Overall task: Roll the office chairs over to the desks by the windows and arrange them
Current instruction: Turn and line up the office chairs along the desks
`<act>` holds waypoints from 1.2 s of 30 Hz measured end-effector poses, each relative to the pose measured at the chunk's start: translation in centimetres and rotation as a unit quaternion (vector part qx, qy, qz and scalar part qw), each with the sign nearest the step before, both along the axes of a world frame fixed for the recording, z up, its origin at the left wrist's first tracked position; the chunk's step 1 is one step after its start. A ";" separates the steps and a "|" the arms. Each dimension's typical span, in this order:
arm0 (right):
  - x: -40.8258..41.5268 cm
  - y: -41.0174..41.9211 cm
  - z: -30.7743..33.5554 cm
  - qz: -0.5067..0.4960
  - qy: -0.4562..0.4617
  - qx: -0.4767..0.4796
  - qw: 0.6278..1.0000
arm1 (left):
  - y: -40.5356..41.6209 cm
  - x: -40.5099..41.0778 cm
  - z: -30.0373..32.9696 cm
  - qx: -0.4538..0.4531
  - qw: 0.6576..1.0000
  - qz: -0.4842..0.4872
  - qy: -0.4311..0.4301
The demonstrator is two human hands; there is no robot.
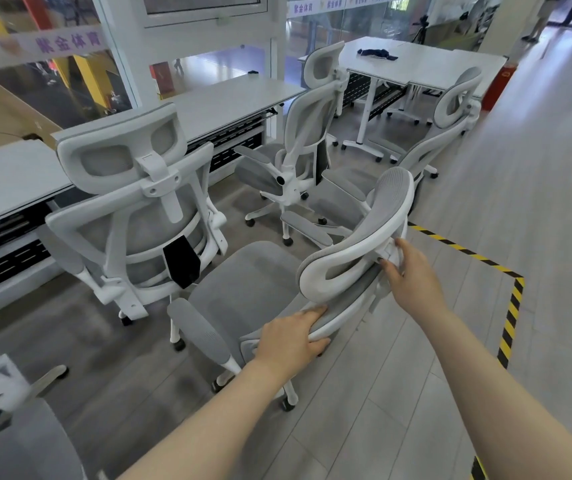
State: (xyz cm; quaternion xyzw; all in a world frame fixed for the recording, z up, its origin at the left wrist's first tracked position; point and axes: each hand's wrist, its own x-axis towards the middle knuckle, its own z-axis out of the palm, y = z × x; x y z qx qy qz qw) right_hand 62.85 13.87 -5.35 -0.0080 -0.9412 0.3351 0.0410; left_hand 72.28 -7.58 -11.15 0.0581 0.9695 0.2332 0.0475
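Both bare forearms reach forward to the nearest office chair, which stands on the grey floor behind a chair tucked at the window desk. Left hand curls around the backrest's lower edge; right hand grips the white frame behind the headrest.

One head-worn wide-angle camera is looking forward and steeply down from standing height, so both forearms are reaching in from the bottom edge. It is sitting close to the nearest chair, whose headrest and back are filling the centre of the frame. It is facing toward the table along the windows, with lines bending at the edges. The floor is spreading across the lower right, and there is no second view to overlap
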 end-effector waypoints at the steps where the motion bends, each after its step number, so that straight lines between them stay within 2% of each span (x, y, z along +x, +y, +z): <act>1: -0.1 0.1 0.0 0.000 -0.003 0.002 1.000 | 0.1 -0.1 0.0 0.002 1.000 0.000 -0.001; 7: -0.5 0.3 0.4 0.001 -0.016 -0.018 1.000 | 0.1 -0.3 0.3 0.007 1.000 0.001 -0.005; 11: -0.9 0.2 1.8 -0.033 -0.062 -0.126 0.990 | -0.3 -0.7 0.4 0.038 0.999 -0.013 -0.029; 15: -0.7 -1.5 5.8 -0.069 0.030 -0.211 0.975 | -1.4 -1.1 0.8 0.098 0.994 -0.029 -0.033; 17: -0.7 -2.9 8.5 -0.039 0.086 -0.162 0.982 | -2.6 -1.2 1.5 0.102 0.993 -0.052 -0.017; 19: -1.1 -4.9 10.8 0.006 0.113 -0.060 0.992 | -4.6 -1.5 2.1 0.104 0.993 -0.060 0.004; 21: -1.9 -7.4 12.2 0.046 0.123 0.021 0.991 | -7.1 -2.2 2.3 0.116 0.992 -0.034 0.031; 23: -2.6 -10.6 12.8 0.078 0.124 0.059 0.987 | -10.3 -3.1 2.3 0.121 0.991 0.014 0.055; 30: -5.1 -24.2 11.4 0.174 0.108 0.052 0.977 | -25.2 -7.4 3.7 0.142 0.963 0.186 0.133; 36: -11.9 -36.8 7.2 0.235 0.034 0.054 0.970 | -39.2 -11.1 2.8 0.073 0.936 0.320 0.130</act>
